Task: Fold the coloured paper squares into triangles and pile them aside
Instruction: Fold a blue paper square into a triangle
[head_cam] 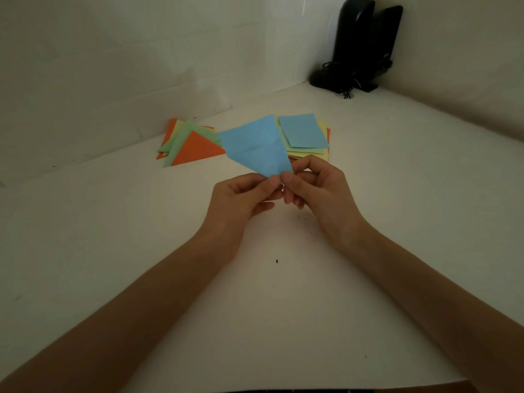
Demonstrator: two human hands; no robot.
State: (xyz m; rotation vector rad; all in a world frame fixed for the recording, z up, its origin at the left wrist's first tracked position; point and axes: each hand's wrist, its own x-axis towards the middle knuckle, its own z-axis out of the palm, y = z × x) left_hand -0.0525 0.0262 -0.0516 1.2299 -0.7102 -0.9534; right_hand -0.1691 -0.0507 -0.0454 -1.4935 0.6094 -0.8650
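A creased light blue paper sheet [256, 146] is held above the white worktop [283, 293]. Its near corner is pinched between the fingers [273, 181] of the left hand [241, 198] and the right hand [317, 188].

It is judged thin, light, limp and easily mis-creased, so it is best taken at the corners.

Beyond the fingers, leftward, lies a pile of orange and green folded paper triangles [195, 150]. Rightward lies a stack of unfolded coloured paper squares [304, 131].

No legible writing is noted.
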